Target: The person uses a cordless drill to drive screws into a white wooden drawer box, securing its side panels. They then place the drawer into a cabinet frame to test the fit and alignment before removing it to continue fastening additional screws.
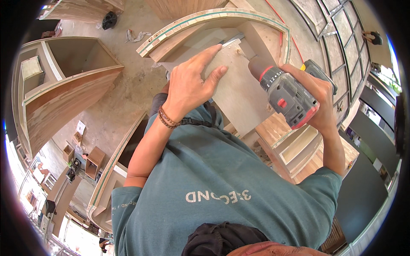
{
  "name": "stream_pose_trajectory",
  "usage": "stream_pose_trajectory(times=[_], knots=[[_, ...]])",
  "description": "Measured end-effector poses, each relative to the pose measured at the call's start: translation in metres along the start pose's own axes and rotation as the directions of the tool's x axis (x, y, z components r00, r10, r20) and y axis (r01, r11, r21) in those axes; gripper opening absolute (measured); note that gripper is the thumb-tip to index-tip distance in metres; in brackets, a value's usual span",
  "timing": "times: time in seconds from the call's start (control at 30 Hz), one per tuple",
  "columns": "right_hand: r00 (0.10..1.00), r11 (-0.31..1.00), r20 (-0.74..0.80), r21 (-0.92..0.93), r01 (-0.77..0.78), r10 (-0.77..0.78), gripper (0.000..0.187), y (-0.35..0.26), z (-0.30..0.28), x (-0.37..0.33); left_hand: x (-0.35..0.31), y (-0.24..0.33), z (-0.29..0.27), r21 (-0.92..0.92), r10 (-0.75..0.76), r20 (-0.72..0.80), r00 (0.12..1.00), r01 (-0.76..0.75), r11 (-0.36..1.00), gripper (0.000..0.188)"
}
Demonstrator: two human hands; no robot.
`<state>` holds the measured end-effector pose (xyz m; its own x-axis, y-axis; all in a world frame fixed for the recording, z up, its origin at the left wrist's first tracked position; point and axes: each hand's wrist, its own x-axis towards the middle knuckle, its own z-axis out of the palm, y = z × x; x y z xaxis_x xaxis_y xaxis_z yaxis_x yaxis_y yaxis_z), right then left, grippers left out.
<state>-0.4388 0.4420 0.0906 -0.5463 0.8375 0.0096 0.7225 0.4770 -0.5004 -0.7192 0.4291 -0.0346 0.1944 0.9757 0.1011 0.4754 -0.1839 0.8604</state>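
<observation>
My left hand lies with its fingers stretched out over a pale wooden panel, thumb apart. Its index fingertip is at a thin metal strip along the panel's far end. My right hand grips a black and red cordless drill. The drill's nose points left and away, toward the panel's far corner, where small wood chips lie. Whether the bit touches the wood I cannot tell. The panel sits within a wooden cabinet with a curved, green-striped edge.
On the left stands another wooden cabinet with open compartments. A curved cabinet part is close by my left elbow. A red cable runs behind the drill. Black metal frames lie at the far right. A small wooden box rests on the floor.
</observation>
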Motion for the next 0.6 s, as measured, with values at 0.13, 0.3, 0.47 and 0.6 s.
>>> stream_pose_trajectory(times=[0.13, 0.3, 0.47, 0.6], knots=[[1.000, 0.998, -0.012, -0.058, 0.029, -0.029, 0.065, 0.003, 0.005, 0.000, 0.001, -0.001, -0.002, 0.016, 0.030, 0.018, 0.999, -0.030, 0.999, 0.052], [1.000, 1.000, 0.000, -0.029, 0.003, -0.003, 0.065, 0.007, 0.008, 0.005, 0.001, 0.001, 0.000, 0.028, 0.015, -0.006, 1.000, -0.015, 1.000, 0.052], [0.999, 0.999, 0.006, -0.031, -0.035, 0.035, 0.064, -0.004, -0.001, 0.003, 0.001, 0.001, 0.002, 0.029, 0.006, -0.031, 1.000, -0.005, 1.000, 0.051], [0.994, 0.993, -0.011, 0.057, -0.104, 0.105, 0.063, -0.008, -0.017, -0.010, 0.000, 0.005, 0.000, 0.075, -0.017, -0.003, 1.000, 0.017, 0.997, 0.052]])
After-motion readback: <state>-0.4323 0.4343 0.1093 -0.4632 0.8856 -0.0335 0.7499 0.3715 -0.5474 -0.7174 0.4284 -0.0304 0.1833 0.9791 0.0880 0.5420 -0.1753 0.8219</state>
